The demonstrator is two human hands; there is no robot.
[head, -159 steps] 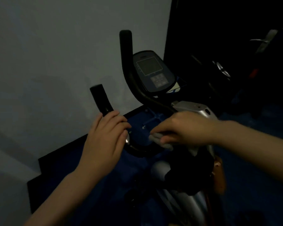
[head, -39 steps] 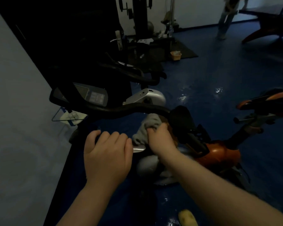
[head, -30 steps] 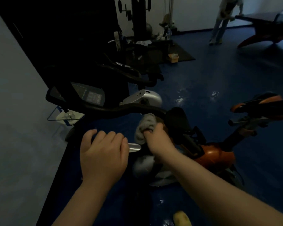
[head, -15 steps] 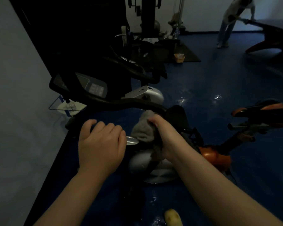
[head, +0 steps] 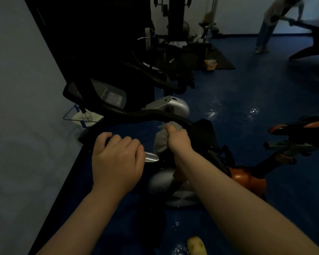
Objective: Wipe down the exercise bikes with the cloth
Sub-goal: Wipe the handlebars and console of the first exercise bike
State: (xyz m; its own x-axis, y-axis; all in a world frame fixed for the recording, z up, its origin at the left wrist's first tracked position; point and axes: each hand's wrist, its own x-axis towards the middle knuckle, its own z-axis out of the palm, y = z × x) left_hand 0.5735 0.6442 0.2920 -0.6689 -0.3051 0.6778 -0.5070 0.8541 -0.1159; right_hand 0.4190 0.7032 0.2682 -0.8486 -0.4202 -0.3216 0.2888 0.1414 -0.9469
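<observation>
Right hand (head: 178, 142), centre frame: grip closed on the grey cloth (head: 161, 139), bunched and pressed against the black handlebar (head: 136, 115) where the bar bends down toward the stem. Left hand (head: 116, 159), lower left of the cloth: grip wrapped closed around the near handle end, a silver sensor plate (head: 151, 157) showing just past the fingers; it appears to steady the bike (head: 164, 181). Key relation: the bar's long axis runs from the cloth up and left across the frame toward the console (head: 109, 95), so the unwiped length lies left of the right hand. The cloth hand is already touching the bar and is the nearer one. Judgement: next stroke likely slides leftward along that axis. Dim light; contact on the bar's underside not visible.
</observation>
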